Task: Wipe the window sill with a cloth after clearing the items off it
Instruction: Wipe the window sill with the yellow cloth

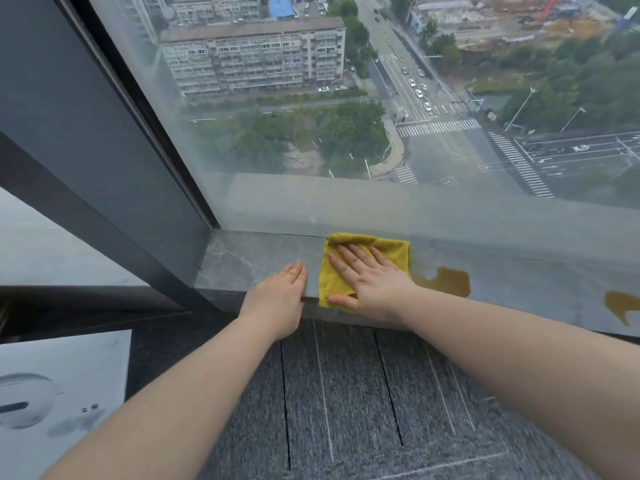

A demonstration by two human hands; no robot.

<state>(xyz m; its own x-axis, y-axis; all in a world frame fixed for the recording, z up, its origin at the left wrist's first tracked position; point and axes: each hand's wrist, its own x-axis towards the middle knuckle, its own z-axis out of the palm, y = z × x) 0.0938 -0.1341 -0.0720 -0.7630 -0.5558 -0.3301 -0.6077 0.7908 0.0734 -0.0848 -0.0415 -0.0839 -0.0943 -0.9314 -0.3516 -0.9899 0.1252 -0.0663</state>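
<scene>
The right hand (372, 289), fingers spread, presses a yellow cloth (367, 259) flat on the window sill (256, 261) near its left corner, while the left hand (277, 299) rests open and empty at the front edge; no writing is readable.

Tall window pane (381, 98) over city streets, dark frame (114, 133), grey carpet (346, 410).

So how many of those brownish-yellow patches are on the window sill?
2. One patch lies just right of the yellow cloth under the right hand. The other is at the sill's far right, cut off by the picture's edge, so more may lie beyond.
</scene>
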